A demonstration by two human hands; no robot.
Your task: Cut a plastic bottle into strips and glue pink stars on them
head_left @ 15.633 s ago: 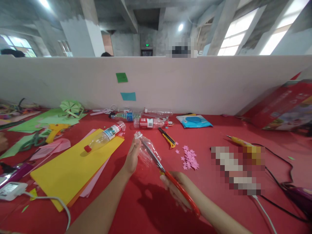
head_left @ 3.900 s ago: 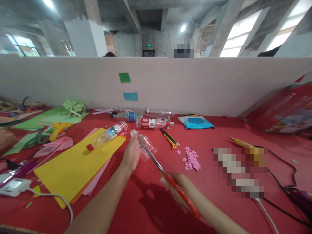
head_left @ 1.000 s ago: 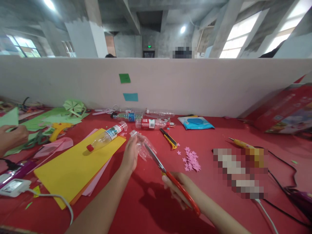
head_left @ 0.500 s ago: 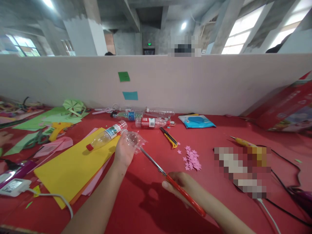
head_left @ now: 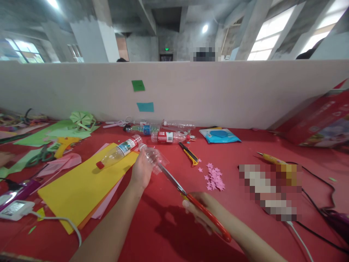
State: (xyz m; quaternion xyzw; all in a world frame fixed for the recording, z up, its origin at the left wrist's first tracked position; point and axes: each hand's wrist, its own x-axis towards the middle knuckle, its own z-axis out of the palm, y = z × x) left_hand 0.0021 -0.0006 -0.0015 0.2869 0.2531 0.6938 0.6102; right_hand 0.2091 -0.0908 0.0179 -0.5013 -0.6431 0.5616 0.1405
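A clear, thin plastic bottle top with a whitish neck (head_left: pixel 153 155) is held over the red tabletop (head_left: pixel 240 153), the left hand's (head_left: pixel 141 171) fingers wrapped around it. Long red-handled steel scissors (head_left: pixel 196 203), gripped in the right hand (head_left: pixel 211 202), meet its loose edge. This appears to be trimming; another cut calls for that edge steadied between the blades.

"What is held by the left hand (head_left: pixel 142 171)?"
"A clear plastic bottle piece (head_left: pixel 153 156) is gripped there."
"And by the right hand (head_left: pixel 203 209)?"
"Red-handled scissors (head_left: pixel 196 203) are pointed at it."
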